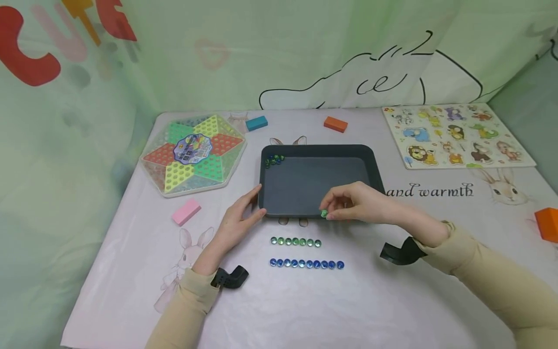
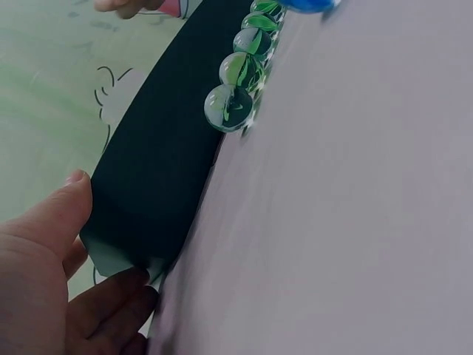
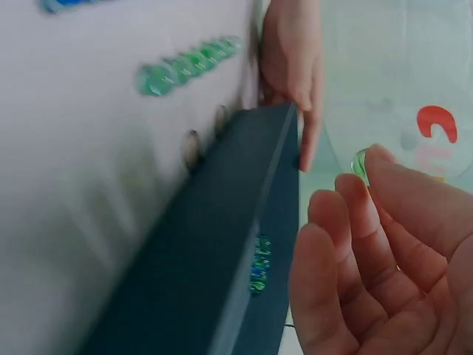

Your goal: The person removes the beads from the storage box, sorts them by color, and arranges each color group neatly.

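Green glass is showing between the fingertips of the right hand (image 1: 362, 203), which is pinching a single green marble (image 1: 324, 213) just over the near rim of the dark tray (image 1: 314, 182). The left hand (image 1: 237, 220) is lying with fingers nearly straight, touching the tray's near-left corner. Open cloth is lying between that rim and two rows: seven green marbles (image 1: 295, 241) nearer the tray, ten blue marbles (image 1: 306, 263) below them. A small cluster of marbles (image 1: 274, 159), too small to count, is sitting in the tray's far-left corner, leaving most of its floor bare. The Chinese checkers board (image 1: 193, 155) is resting well to the left
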A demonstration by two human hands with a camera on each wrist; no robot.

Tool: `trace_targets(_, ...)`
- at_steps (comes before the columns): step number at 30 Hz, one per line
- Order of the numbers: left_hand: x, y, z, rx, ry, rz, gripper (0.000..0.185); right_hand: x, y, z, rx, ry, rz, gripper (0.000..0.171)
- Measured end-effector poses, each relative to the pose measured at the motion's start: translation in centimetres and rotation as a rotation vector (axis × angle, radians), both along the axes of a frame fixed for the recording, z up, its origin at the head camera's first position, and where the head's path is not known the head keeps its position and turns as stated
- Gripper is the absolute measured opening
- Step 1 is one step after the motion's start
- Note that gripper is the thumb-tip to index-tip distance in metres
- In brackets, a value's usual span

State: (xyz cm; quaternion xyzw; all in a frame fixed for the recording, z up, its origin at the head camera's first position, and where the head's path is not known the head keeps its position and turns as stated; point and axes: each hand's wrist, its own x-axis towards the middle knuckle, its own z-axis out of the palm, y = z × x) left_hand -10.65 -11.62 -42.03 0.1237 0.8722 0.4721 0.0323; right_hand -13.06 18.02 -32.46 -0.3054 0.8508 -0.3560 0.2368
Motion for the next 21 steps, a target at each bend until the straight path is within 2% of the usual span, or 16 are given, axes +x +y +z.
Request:
trace_targets(7,-0.1,-0.1,-0.1,-0.006,-0.009,0.0,0.061,1.6,0.5,-1.5,0.0,-0.041,0.037,0.012)
trace_targets(14,-0.2,-0.1,-0.2,-0.007,-0.012,-0.001,0.061,2.6,0.3,-3.2,0.076,0.044,0.061,0.011)
trace_targets(21,-0.1,-0.1,-0.2,-0.006,-0.005,-0.002,0.06,3.1,0.1,-4.6,0.142,0.079,0.049,0.008)
